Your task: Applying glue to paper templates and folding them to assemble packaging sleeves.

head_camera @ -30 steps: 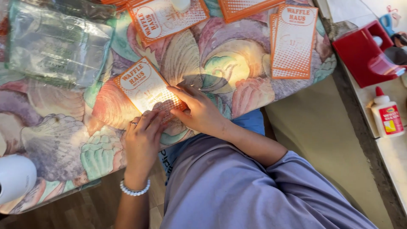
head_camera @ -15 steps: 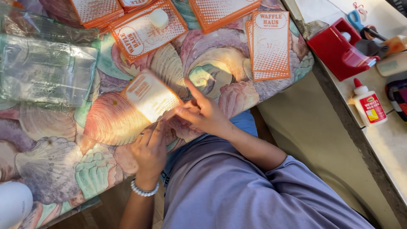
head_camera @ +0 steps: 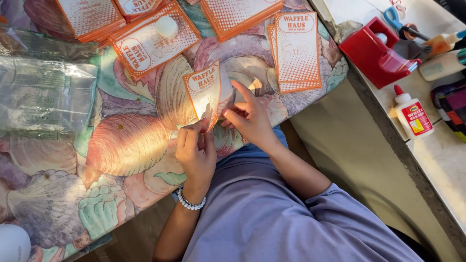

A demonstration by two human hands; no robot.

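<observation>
Head view, looking down on a tabletop (head_camera: 121, 150) covered with a seashell-patterned cloth. At the far left edge a white rounded thing (head_camera: 12, 242) is cut off by the frame, and its kind cannot be told. Above it lies a clear plastic bag (head_camera: 46, 94), crinkled and shiny; its contents are hard to make out. Along the top lie orange-and-white printed cards: a stack (head_camera: 90, 17) cut off at the upper edge, then a tilted card (head_camera: 153, 46) with a small white oval object (head_camera: 166, 26) resting on it.

Near the middle, the left hand (head_camera: 196, 153), a white bead bracelet (head_camera: 190, 201) at its wrist, pinches the bottom corner of an orange-bordered card (head_camera: 204, 92), which is lifted off the cloth and stands nearly upright; that grip is clenched on the card. The right hand (head_camera: 250, 116) is just beside it, fingers spread and loose, fingertips at the card's lower edge; whether it holds the card cannot be told.

Further right sits an upright stack of cards (head_camera: 296, 51), squared near the tabletop's edge. Beyond the gap, on a pale counter (head_camera: 437, 160), stand a red tape dispenser (head_camera: 376, 53), blue-handled scissors (head_camera: 393, 17) partly hidden, and a white glue bottle (head_camera: 412, 112) with a red cap.
</observation>
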